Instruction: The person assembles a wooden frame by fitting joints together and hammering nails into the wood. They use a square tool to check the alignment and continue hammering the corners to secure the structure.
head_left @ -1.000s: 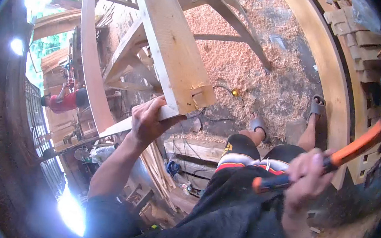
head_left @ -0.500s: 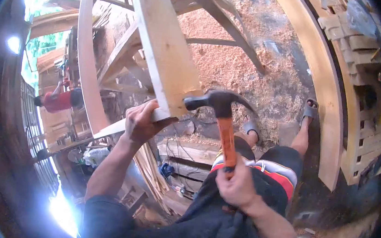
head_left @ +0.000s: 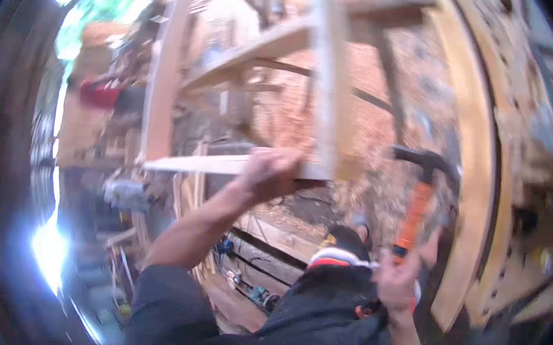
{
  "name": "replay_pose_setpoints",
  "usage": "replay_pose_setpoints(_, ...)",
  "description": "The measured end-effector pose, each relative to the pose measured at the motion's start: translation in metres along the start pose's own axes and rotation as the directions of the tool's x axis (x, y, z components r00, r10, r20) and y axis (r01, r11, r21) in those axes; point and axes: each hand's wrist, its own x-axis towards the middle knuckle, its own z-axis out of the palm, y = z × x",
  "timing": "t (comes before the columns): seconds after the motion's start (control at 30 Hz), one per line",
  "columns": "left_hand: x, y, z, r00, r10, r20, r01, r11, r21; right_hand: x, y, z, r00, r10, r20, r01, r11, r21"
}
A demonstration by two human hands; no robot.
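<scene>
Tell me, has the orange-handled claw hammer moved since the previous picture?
Yes, the hammer has moved away from the end of the pale wooden beam, to the view's right.

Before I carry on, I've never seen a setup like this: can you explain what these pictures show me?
There is no machine here: you are looking forward and down from a camera worn on a person's head. The person's left hand grips a pale board at the near corner of a wooden frame. The right hand holds a hammer by its orange handle, its head up and clear of the frame. Wood shavings cover much of the ground, with a long plank at the right. Blur hides the finer detail.
</scene>
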Motion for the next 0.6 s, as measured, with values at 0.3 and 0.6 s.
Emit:
replay_pose_setpoints(0.3, -0.006, -0.009, -0.022, 0.993, -0.05, -0.109, 0.039, 0.995, -0.097, 0.057, -0.087, 0.033, 0.986, -0.163, -0.016, 0.155, 0.962, -0.225)
replay_pose_setpoints(0.6, -0.151, -0.085, 0.049, -0.103, -0.876, -0.471, 0.177, 0.45, -0.875, 0.039, -0.094, 0.007, 0.988, -0.15, -0.042, 0.138, 0.968, -0.212)
